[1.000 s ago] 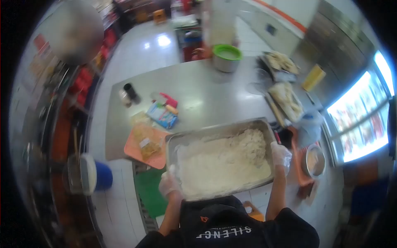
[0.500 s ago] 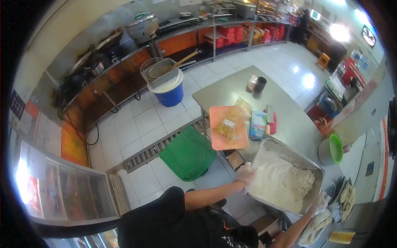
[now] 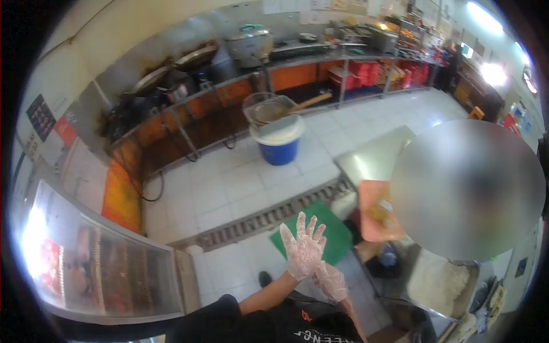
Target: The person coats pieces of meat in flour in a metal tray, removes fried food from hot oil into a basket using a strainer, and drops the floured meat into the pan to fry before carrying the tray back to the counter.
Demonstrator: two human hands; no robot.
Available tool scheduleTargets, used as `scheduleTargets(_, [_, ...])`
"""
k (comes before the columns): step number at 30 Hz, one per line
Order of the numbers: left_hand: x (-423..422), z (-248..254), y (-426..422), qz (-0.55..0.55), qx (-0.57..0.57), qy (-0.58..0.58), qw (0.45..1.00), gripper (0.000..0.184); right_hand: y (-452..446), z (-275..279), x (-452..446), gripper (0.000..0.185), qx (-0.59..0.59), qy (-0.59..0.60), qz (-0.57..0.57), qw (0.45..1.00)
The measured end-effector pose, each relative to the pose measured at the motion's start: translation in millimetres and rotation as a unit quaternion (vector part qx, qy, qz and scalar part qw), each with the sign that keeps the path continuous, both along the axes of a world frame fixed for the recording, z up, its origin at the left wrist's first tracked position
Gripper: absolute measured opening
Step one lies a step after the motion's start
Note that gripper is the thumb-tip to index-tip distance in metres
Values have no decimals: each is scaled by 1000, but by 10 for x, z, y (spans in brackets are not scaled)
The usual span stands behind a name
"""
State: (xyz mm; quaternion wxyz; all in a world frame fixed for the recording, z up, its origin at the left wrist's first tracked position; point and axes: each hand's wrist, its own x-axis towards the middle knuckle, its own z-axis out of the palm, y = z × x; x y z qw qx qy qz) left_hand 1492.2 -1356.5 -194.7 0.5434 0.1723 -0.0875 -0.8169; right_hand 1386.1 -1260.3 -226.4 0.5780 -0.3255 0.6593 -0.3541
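My left hand [image 3: 305, 247], in a clear plastic glove dusted with white powder, is raised with its fingers spread and holds nothing. Close against its wrist is my right hand [image 3: 330, 282], gloved too. Its fingers are mostly hidden behind the left hand, so I cannot tell whether they grip the glove. To the right, out of reach of both hands, a metal tray [image 3: 413, 295] holds white flour [image 3: 434, 280] with a lumpy heap at one side. Below the hands lies a green lid or cover [image 3: 337, 231], partly hidden by my left hand.
An orange tray [image 3: 372, 220] with a bagged item sits on the steel table [image 3: 372, 154]. A blurred oval hides much of that table. A blue bucket [image 3: 279, 153] carrying strainers stands on the floor beyond a drain grate [image 3: 257, 220]. A glass-fronted cabinet [image 3: 114, 268] is at left.
Both hands have left the flour tray and come together in front of my body, the left one now spread open. My view has turned left, so the table and tray appear farther right.
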Motion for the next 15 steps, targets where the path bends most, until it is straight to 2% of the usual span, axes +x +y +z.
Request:
scheduleTargets(2, [1590, -376, -750, 20, -16, 68, 997, 97, -816, -253, 1620, 23, 24, -105, 73, 992])
scheduleTargets(3, [1801, -432, -774, 36, -9, 109, 993, 93, -875, -240, 1808, 24, 57, -148, 114, 981])
scheduleTargets(6, [2780, -424, -1126, 106, -15, 153, 982, 93, -1249, -253, 2633, 20, 36, -148, 180, 972])
scheduleTargets(7, [3154, -434, -1195, 126, -10, 236, 964, 93, -1426, -232, 2985, 19, 22, -155, 199, 967])
scheduleTargets(8, [3530, -442, -1273, 142, -7, 318, 937, 92, -1555, -123, 3265, 16, -4, -159, 267, 950])
scheduleTargets(9, [3483, -390, -1442, 133, 0, 464, 876, 91, -1828, -54, 3176, 16, -4, -167, 293, 941])
scheduleTargets(11, [3695, -433, -1806, 147, 13, 505, 850, 90, -2287, -42, 3305, 16, 8, -178, 322, 930])
scheduleTargets(13, [4142, -538, -1989, 198, 9, 295, 935, 87, -2566, -220, 3624, 18, 22, -180, 395, 900])
scheduleTargets(14, [4351, -603, -2076, 225, 28, 275, 934, 85, -2749, -337, 3778, 19, 27, -181, 431, 883])
scheduleTargets(15, [4551, -679, -2173, 252, 47, 253, 933, 84, -2960, -421, 3918, 23, -18, -119, 450, 885])
